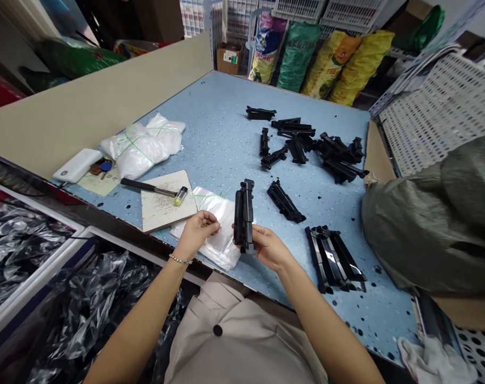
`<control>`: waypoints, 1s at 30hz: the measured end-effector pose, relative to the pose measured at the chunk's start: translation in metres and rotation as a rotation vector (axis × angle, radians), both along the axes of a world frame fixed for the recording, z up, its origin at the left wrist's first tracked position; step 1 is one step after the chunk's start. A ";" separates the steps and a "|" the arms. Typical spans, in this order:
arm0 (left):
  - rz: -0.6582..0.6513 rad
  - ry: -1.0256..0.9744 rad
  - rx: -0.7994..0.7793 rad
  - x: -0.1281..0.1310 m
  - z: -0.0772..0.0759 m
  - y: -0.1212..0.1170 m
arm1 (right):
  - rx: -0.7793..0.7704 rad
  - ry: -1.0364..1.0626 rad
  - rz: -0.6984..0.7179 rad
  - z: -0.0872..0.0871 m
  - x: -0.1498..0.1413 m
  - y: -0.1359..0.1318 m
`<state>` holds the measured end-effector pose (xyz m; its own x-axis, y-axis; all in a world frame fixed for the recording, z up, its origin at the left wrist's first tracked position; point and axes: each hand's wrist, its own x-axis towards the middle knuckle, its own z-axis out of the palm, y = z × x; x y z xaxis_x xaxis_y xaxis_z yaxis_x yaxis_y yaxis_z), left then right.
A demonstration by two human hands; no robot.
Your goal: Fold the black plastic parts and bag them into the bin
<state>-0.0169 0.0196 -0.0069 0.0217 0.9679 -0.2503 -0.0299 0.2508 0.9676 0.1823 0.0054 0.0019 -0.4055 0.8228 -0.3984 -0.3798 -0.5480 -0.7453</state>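
My right hand [269,246] grips a long black plastic part [243,216] near its lower end and holds it upright above the table's front edge. My left hand [200,230] is closed, thumb against curled fingers, over a stack of clear plastic bags [222,242]; whatever is in the pinch, if anything, is hidden. A single black part [285,201] lies just beyond my right hand. Several more form a neat row [335,260] to the right, and a loose heap of them [338,154] lies farther back.
A hammer [156,188] rests on a square board [166,213] at left. Behind it are tied plastic bag bundles [140,146] and a white device [78,165]. A dark green sack [434,218] borders the right side. Bins of black plastic film [102,304] stand lower left.
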 end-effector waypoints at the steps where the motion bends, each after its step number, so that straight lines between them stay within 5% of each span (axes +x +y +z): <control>1: 0.009 -0.006 0.008 0.002 0.000 -0.001 | -0.009 0.024 0.007 -0.002 -0.006 0.001; 10: 0.270 0.167 0.212 -0.018 -0.008 0.000 | -0.066 0.077 -0.099 -0.025 -0.031 0.017; 17: 0.058 0.632 0.381 -0.014 -0.004 0.001 | -0.097 0.087 -0.096 -0.029 -0.027 0.017; 24: 0.190 0.412 0.260 -0.044 0.003 0.017 | -0.056 -0.054 -0.182 -0.019 -0.016 0.009; 30: 0.204 0.296 0.155 -0.027 -0.001 0.021 | 0.081 -0.056 -0.096 0.007 -0.021 -0.002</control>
